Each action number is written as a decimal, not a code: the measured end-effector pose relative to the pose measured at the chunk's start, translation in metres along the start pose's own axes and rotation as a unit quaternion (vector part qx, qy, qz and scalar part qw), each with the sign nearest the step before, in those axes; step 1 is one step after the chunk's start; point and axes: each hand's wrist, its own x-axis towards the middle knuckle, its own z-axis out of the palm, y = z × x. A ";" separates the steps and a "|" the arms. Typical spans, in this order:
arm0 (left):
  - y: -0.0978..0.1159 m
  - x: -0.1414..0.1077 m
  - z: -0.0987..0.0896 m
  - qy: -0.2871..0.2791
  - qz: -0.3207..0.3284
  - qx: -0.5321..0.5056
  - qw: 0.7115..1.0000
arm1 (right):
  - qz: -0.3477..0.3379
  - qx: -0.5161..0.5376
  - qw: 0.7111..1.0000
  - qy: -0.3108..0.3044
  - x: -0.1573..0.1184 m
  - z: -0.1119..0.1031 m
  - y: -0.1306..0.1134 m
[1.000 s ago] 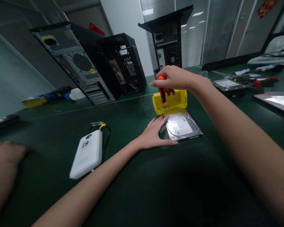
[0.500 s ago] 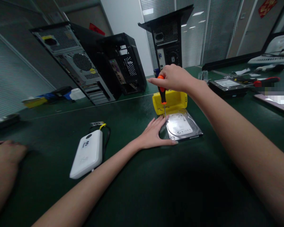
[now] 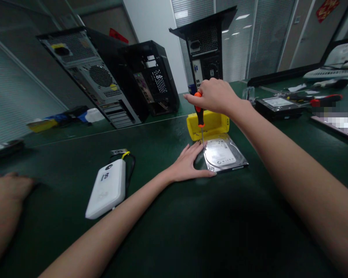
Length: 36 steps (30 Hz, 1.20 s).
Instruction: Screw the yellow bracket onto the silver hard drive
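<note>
A silver hard drive [image 3: 222, 154] lies flat on the dark green table [image 3: 168, 216]. Upright over its left edge stands a screwdriver [image 3: 200, 116] with an orange and black handle, its tip at the drive's upper left. My right hand [image 3: 216, 94] is closed around the top of that handle. Spread against the drive's left side, my left hand [image 3: 188, 164] rests on the table, thumb at the near corner and fingertips by the screwdriver tip. Just behind the drive is an open yellow box [image 3: 210, 125].
A white power bank [image 3: 107, 187] with a cable lies left. Computer cases [image 3: 104, 77] stand behind, another [image 3: 205, 54] at centre back. More drives [image 3: 278, 104] and tools [image 3: 326, 100] are at right. Another person's hand [image 3: 13, 189] rests at far left.
My left thumb has shifted slightly left at the drive's near corner. My right hand has turned a little on the screwdriver handle, which stays in the same place.
</note>
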 end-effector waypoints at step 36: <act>0.000 -0.002 0.001 0.016 0.009 0.002 1.000 | 0.152 0.046 0.986 -0.053 -0.008 -0.058 0.029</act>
